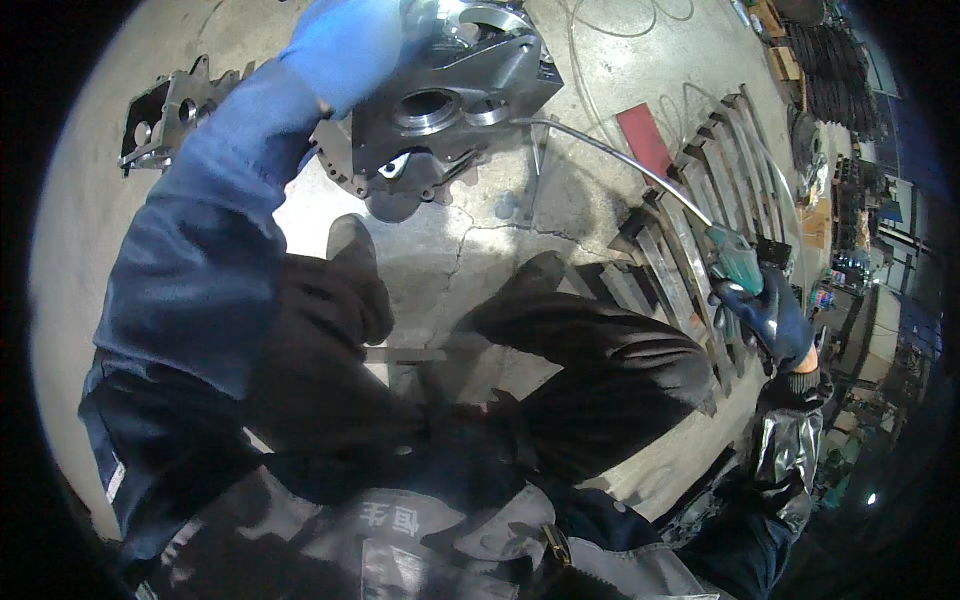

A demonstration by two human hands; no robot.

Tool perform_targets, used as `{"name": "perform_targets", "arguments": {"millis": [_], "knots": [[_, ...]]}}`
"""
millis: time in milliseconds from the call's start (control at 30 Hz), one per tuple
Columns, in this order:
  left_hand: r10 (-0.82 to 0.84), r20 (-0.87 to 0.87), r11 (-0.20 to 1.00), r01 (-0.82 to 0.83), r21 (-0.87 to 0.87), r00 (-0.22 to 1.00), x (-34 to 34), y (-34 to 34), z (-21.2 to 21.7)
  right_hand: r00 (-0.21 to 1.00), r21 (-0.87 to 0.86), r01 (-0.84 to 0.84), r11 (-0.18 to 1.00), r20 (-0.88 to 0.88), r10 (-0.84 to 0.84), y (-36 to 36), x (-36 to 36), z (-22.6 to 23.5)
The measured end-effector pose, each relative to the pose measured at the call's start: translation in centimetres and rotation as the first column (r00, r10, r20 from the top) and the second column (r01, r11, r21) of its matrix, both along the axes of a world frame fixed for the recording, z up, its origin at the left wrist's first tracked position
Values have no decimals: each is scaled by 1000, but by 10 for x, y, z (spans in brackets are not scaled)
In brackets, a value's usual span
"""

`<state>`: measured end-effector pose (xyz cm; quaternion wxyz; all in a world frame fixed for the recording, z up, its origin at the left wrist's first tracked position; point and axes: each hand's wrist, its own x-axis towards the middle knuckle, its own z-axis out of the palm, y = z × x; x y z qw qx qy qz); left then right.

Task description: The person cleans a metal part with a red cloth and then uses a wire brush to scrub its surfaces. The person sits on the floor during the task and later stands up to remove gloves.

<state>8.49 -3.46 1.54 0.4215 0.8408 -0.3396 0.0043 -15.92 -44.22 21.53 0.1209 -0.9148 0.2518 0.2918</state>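
At 3 o'clock the right hand (775,318), in a dark blue glove, is closed with curled fingers around the translucent green handle of a long-tubed tool (640,165). The slim, smooth metal tube slants toward 12 o'clock, its end beside the smaller bore of a dark metal casting (455,150); whether it touches cannot be told. At 11 o'clock the left hand (345,50), in a brighter blue glove, lies over the casting's upper left side; its fingers are blurred, so I cannot tell how far they are spread or whether they grip. The casting, at 12 o'clock, has a flat dark face, bright machined rings around round bores, and a scalloped, lobed lower edge. A similar boxy casting (160,125) sits at 10 o'clock on the cracked concrete floor (440,250). Between 2 and 3 o'clock are long, narrow slats (690,255), with a flat red piece (643,143) just beyond.
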Motion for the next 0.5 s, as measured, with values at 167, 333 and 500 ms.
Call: {"name": "perform_targets", "arguments": {"millis": [167,333,500], "knots": [[-117,624,938,-121,325,773,-41,-7,19,987,100,53,994,-157,-37,-38,2,-36],[-239,-174,920,280,274,955,-113,-48,-12,980,88,-114,990,-156,127,-77,2,-90],[-18,-417,930,168,326,909,-93,-109,-45,963,114,-247,962,-79,256,-110,7,-144]]}}
